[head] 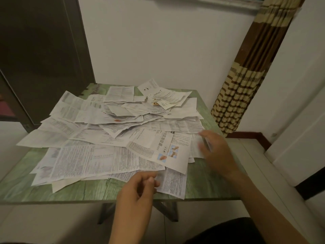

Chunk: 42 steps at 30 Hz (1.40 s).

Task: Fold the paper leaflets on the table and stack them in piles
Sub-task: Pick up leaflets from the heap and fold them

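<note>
Leaflets (112, 124): one loose heap covering most of the table (88, 189), thickest toward the table's far side. All are white sheets with dense small print, unfolded or half-open, creased and overlapping at every angle. I see no sorted piles. One leaflet with photos (158, 147) lies on top toward the table's near right, showing large print and a grid chart. A narrow sheet (173, 182) overhangs the table's near edge.

Left hand (139, 184) is at the table's near edge, fingers curled with the thumb against them, right at the narrow sheet's edge. It's blurred, so I can't tell whether it pinches paper. Right hand (214, 152) is over the heap at the table's right side, fingers stretched out and apart. It's motion-blurred, and I see no grip on anything.

The table top is green with a wood-grain print, bare along the near edge and near-left corner. Dark crossed legs (165, 210) show beneath it.

Room: white wall (167, 41) behind the table, dark door (38, 59) to the table's left, and a brown-and-cream curtain (246, 85) to its right. Brown skirting (249, 136) runs past the table's right side, and the floor is pale.
</note>
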Motion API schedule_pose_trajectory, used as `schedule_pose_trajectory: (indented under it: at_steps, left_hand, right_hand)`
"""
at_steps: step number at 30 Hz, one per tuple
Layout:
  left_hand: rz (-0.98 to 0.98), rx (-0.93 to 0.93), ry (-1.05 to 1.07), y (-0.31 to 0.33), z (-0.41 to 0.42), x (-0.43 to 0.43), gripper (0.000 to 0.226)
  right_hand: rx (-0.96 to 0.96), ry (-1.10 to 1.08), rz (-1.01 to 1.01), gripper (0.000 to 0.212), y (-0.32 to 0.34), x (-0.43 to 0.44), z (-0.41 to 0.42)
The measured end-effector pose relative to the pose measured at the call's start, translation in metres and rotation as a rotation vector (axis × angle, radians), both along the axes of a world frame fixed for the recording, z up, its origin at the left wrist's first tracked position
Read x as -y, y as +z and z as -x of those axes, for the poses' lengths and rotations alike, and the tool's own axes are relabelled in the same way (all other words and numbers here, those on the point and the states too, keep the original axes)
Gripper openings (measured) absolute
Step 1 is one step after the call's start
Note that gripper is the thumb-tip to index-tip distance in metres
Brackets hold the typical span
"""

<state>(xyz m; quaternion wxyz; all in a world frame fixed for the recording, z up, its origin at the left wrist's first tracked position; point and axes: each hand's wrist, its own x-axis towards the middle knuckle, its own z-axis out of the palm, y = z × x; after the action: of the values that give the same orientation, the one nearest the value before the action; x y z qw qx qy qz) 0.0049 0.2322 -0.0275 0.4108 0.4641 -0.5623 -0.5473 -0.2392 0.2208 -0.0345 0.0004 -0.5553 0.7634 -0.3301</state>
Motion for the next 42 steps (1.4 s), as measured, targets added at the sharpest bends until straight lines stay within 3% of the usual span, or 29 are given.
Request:
schedule_pose_trajectory:
  at_steps: [3,5,11,13,15,17,20,23,25,26,28,30,33,35,37,39,41,42]
  left_hand:
    - [-0.014,0.001,-0.002,-0.003,-0.005,0.001,0.025]
    - [-0.005,0.009,-0.006,-0.002,-0.014,0.003,0.024]
    - [0.080,0.090,0.068,0.002,-0.044,0.014,0.024]
    - [0.089,0.096,0.097,0.003,-0.050,0.017,0.024]
    - [0.084,0.094,0.107,0.003,-0.052,0.018,0.020]
    - [0.012,0.025,0.079,0.007,-0.052,0.018,0.012]
    - [-0.310,-0.237,-0.014,0.017,-0.045,0.024,0.049]
    - [-0.574,-0.572,-0.154,0.027,-0.048,0.028,0.079]
    - [-0.617,-0.665,-0.203,0.027,-0.052,0.028,0.063]
    - [-0.621,-0.659,-0.190,0.025,-0.055,0.027,0.050]
    - [-0.567,-0.582,-0.144,0.022,-0.057,0.025,0.028]
    - [-0.466,-0.470,-0.130,0.023,-0.060,0.021,0.019]
    - [-0.301,-0.212,-0.198,0.029,-0.067,0.016,0.014]
    - [-0.216,-0.093,-0.310,0.033,-0.072,0.017,0.018]
    - [-0.162,-0.038,-0.410,0.039,-0.080,0.019,0.025]
    - [-0.135,-0.062,-0.424,0.047,-0.089,0.021,0.026]
    - [-0.109,-0.151,-0.299,0.050,-0.098,0.025,0.022]
    - [-0.085,-0.185,-0.196,0.048,-0.102,0.028,0.023]
  right_hand:
    - [0.036,0.318,-0.104,0.036,-0.003,-0.003,-0.064]
    - [0.028,0.422,-0.139,0.043,-0.008,0.000,-0.092]
    - [-0.184,0.400,-0.459,0.065,-0.013,0.027,-0.112]
    - [-0.263,0.370,-0.480,0.070,-0.013,0.029,-0.115]
    - [-0.245,0.345,-0.437,0.072,-0.006,0.026,-0.119]
    - [-0.216,0.328,-0.261,0.080,0.003,0.017,-0.127]
    - [-0.327,0.324,0.103,0.063,0.020,-0.010,-0.140]
    - [-0.427,0.461,0.250,0.042,0.019,-0.038,-0.159]
    - [-0.453,0.593,0.259,0.038,0.014,-0.054,-0.171]
    - [-0.421,0.664,0.250,0.035,0.012,-0.059,-0.174]
    - [-0.141,0.778,0.229,0.026,0.016,-0.066,-0.174]
    - [0.087,0.754,0.213,0.022,0.026,-0.064,-0.165]
    - [-0.114,0.659,0.029,0.051,0.049,-0.048,-0.153]
    - [-0.125,0.650,-0.193,0.061,0.058,-0.039,-0.152]
    - [-0.065,0.652,-0.246,0.053,0.061,-0.037,-0.151]
    - [0.055,0.639,-0.121,0.028,0.061,-0.039,-0.153]
    - [0.183,0.575,-0.023,0.009,0.059,-0.042,-0.150]
    - [0.263,0.525,0.008,0.018,0.059,-0.042,-0.150]
